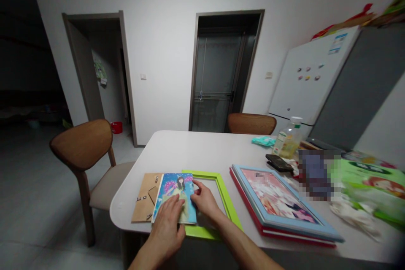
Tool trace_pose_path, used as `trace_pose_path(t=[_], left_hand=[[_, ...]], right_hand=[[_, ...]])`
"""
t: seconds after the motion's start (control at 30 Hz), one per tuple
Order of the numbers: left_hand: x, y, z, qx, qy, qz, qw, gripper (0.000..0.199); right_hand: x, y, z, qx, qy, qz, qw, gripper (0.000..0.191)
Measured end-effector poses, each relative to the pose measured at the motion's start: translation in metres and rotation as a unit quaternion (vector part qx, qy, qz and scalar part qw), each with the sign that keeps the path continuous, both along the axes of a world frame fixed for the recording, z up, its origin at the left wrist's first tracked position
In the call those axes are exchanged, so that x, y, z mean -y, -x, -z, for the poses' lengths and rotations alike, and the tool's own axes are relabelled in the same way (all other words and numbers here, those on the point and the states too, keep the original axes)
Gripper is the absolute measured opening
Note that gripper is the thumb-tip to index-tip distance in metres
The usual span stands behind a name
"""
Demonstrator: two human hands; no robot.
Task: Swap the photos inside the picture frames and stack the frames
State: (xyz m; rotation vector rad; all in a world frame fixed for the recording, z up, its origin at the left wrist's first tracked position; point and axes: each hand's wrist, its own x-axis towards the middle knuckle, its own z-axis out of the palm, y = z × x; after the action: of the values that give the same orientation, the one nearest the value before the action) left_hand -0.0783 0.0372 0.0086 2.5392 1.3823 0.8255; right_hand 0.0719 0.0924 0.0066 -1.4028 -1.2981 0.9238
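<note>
A blue illustrated picture (169,183), showing a long-haired figure and pink flowers, lies across a brown frame backing board (141,196) and a lime-green picture frame (232,209). My left hand (167,219) rests on the picture's lower part, its fingers stretched flat over the surface. At the picture's right edge, my right hand (204,198) pinches the border between thumb and fingers. Small metal clips and a stand flap show on the backing board. Part of the green frame is hidden beneath the picture and my forearm.
Right of the green frame, a light-blue framed picture (272,196) lies on a red frame (265,231). Farther right are a black wallet-like object (279,163), a clear bottle (288,137) and a green package (373,181). A wooden chair (84,145) stands left of the white table (190,145).
</note>
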Motion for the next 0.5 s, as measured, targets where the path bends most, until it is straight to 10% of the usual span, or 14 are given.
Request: trace_pose_path(t=[0.27,0.5], left_hand=[[-0.019,-0.007,-0.022,0.280,-0.039,-0.047,0.958,0.043],[-0.013,-0.041,-0.023,0.633,0.172,-0.051,0.753,0.035]], right_hand=[[0.018,0.025,-0.056,-0.228,-0.072,-0.035,0.970,0.058],[0.026,0.000,-0.027,-0.228,0.090,0.004,0.969,0.044]])
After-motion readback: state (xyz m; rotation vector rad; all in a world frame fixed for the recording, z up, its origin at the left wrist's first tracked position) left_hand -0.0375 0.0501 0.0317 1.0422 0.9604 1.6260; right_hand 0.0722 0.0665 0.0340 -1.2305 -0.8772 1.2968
